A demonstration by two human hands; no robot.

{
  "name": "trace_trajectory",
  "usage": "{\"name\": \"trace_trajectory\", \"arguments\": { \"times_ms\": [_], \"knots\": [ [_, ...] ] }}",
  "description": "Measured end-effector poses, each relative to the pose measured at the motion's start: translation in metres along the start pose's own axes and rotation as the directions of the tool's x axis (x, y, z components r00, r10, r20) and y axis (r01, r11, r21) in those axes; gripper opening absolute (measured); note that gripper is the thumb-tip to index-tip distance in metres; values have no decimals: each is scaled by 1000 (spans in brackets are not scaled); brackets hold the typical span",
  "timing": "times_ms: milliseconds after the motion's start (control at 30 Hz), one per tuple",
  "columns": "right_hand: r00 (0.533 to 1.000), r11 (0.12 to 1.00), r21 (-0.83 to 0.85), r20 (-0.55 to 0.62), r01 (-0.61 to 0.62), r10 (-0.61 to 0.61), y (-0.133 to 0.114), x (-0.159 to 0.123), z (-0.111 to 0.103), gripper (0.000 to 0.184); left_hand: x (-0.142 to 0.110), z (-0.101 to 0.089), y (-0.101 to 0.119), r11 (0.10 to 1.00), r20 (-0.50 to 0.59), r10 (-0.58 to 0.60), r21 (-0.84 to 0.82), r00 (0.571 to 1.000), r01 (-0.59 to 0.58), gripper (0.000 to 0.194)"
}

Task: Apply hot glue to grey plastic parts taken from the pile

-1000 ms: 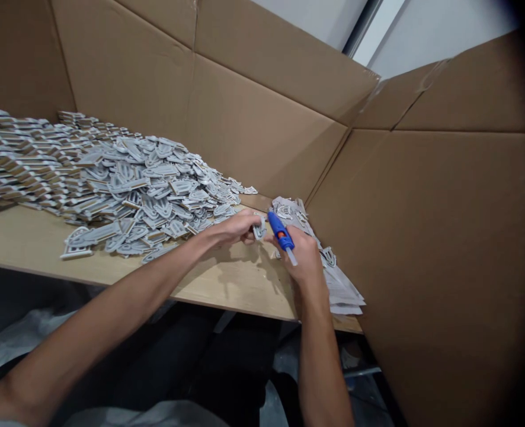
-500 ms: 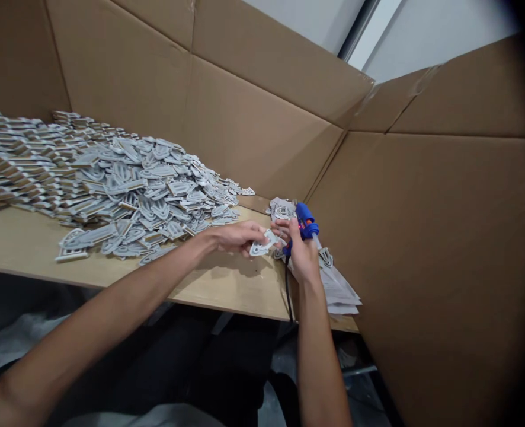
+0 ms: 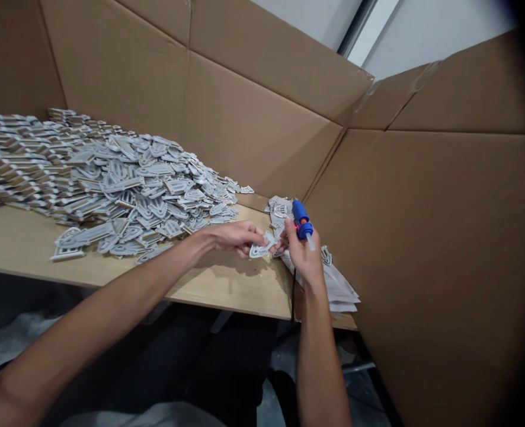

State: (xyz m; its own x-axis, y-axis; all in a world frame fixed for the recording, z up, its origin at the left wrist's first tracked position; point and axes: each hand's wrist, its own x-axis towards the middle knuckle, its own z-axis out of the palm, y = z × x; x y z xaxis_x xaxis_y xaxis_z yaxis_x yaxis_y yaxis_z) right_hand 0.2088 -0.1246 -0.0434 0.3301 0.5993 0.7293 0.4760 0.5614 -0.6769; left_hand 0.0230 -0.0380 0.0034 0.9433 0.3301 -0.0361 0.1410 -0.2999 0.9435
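Observation:
My left hand [image 3: 240, 238] pinches a small pale grey cut-out piece [image 3: 262, 246] with slots in it, held just above the table. Close beside it, my right hand [image 3: 304, 255] is closed around a blue hot glue gun [image 3: 302, 219]. A clear glue stick [image 3: 310, 242] pokes out of its rear, and a small red light shows on its side. The gun's black cord [image 3: 293, 296] hangs down past my wrist. My right fingertips reach to the near edge of the grey piece; whether they grip it too I cannot tell.
A large heap of similar grey pieces [image 3: 156, 178] covers the left of the wooden table [image 3: 245, 293], with neat stacks [image 3: 18, 157] at far left. Paper sheets [image 3: 340, 290] and a few pieces lie under the right hand. Tall cardboard walls [image 3: 262, 118] stand behind and to the right.
My right hand has turned the glue gun, so its rear end and glue stick now point more toward me. Right fingers have closed in on the grey piece. My left hand has barely moved.

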Motion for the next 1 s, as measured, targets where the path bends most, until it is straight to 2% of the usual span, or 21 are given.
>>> {"name": "trace_trajectory", "arguments": {
  "times_ms": [100,200,300,433,533,600,633,667,733,767,800,900,933,1000],
  "knots": [
    [1000,999,52,19,14,-15,3,1,5,46,-2,3,2,994,4,1,105,1000,-1,31],
    [993,968,235,92,-92,72,4,2,11,50,-2,3,1,982,59,0,187,998,-11,33],
    [987,908,401,144,-123,70,0,0,12,50,0,2,-2,973,80,-29,231,996,10,31],
    [978,872,470,201,-138,47,-9,-3,1,48,2,3,-3,983,-11,-15,183,1000,17,27],
    [968,894,415,243,-168,68,-8,-4,-10,45,5,2,-3,993,-133,97,85,986,-86,30],
    [967,925,341,238,-167,87,-4,-3,-15,42,9,-3,-5,975,-283,207,134,937,-175,32],
    [969,937,308,228,-164,94,-2,-2,-17,42,10,-6,-6,953,-386,275,230,880,-197,32],
    [972,945,284,214,-160,100,1,-1,-19,42,11,-11,-8,914,-488,353,361,798,-183,32],
    [979,953,266,179,-144,98,4,0,-23,42,12,-24,-12,789,-615,506,613,604,-37,31],
    [983,955,266,161,-133,92,6,1,-24,42,12,-30,-14,729,-633,548,682,547,57,32],
    [986,955,269,146,-124,87,7,1,-26,42,10,-37,-16,690,-648,553,709,524,149,33],
    [989,953,278,115,-118,89,9,2,-31,40,3,-51,-18,643,-726,428,663,538,383,33],
    [990,953,279,106,-121,95,10,2,-33,40,0,-54,-18,628,-753,382,636,535,448,30],
    [990,949,285,91,-132,111,11,3,-35,40,-4,-54,-17,584,-800,325,590,504,558,17]
  ]
}}
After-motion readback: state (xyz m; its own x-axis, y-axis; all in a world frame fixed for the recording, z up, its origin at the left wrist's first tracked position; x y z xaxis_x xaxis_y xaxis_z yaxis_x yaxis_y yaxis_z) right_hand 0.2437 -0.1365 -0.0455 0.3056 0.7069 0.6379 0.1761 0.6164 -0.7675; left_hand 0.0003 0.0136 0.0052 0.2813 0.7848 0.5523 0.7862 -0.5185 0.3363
